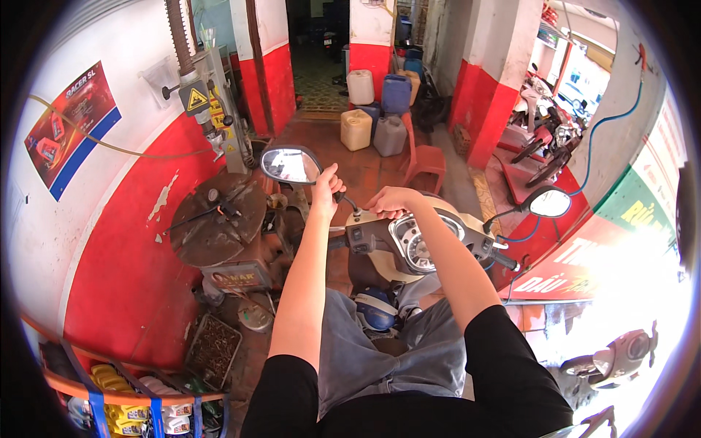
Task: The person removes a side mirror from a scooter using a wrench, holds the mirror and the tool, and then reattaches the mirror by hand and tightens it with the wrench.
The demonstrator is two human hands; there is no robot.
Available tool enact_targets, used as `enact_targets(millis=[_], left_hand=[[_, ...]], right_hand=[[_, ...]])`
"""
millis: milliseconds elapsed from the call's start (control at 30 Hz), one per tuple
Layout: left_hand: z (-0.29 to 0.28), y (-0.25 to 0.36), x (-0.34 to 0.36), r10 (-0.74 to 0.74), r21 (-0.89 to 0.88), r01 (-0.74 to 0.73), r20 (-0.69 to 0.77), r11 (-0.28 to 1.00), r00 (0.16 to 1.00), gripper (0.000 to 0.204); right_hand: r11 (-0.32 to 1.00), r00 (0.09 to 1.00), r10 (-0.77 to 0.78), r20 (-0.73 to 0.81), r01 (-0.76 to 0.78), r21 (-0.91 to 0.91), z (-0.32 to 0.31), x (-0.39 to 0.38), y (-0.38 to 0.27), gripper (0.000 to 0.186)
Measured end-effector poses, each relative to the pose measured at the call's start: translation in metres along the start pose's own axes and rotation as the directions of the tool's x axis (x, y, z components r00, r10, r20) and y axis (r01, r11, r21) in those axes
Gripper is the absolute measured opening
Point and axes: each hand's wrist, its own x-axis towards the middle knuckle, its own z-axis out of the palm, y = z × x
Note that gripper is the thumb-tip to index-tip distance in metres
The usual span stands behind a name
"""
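Note:
A motor scooter stands in front of me, with its round instrument dial (418, 244) between the handlebar grips. My left hand (326, 188) is closed on the left rear-view mirror (290, 165), where its glass housing meets the dark stem. Close to the lower end of that mirror stem (353, 204), my right hand (394, 201) has its fingers curled together. What it pinches there, if anything, is hidden by the fingers. The right mirror (549, 202) stands up on its own stem, untouched. Below the handlebar, a blue rounded object (376, 309) shows between my knees.
A tyre-changing machine with a dark round turntable (219, 219) stands left, beside a tray of small metal parts (212, 350). Bottles (117, 398) fill a rack at lower left. Ahead are plastic canisters (355, 130) and a red chair (423, 157). Motorbikes (544, 124) stand beyond the right pillar.

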Motion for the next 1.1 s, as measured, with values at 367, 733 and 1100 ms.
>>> enact_targets(millis=[367,733,1100], left_hand=[[-0.004,0.000,0.000,0.013,-0.017,-0.013,-0.002,1.000,1.000,0.036],[-0.001,-0.005,-0.005,0.020,-0.039,-0.020,-0.010,0.999,1.000,0.036],[-0.002,-0.009,-0.030,0.203,0.012,-0.204,-0.136,0.979,0.970,0.037]], right_hand=[[0.983,0.973,-0.176,-0.150,0.182,0.028,0.031,0.002,0.026,0.035],[0.750,0.871,-0.104,-0.480,0.386,0.537,0.143,0.021,0.025,0.053],[0.422,0.807,0.110,-0.581,0.491,0.762,0.198,0.030,-0.031,0.077]])
